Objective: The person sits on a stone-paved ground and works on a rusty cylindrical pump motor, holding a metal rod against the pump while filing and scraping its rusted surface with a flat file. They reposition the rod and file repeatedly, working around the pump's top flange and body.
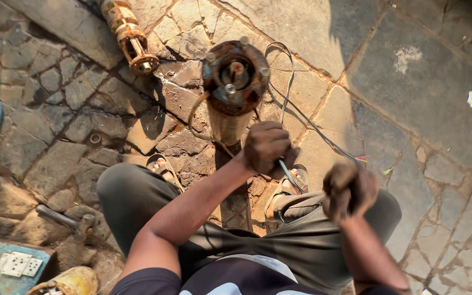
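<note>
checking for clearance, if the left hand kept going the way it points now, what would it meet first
Most likely the rusty pump motor standing upright between the feet. The left hand, closed on a thin metal tool, reaches forward toward its body; depth from above is hard to judge.

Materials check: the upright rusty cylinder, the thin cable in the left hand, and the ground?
Upright rusty cylindrical motor body: looks like steel or cast iron, with orange-brown rust and bolts on the flange. Thin pale cable: probably plastic-sheathed wire, smooth and limp. Ground of irregular flagstones: natural stone, rough, with cracked joints.
</note>
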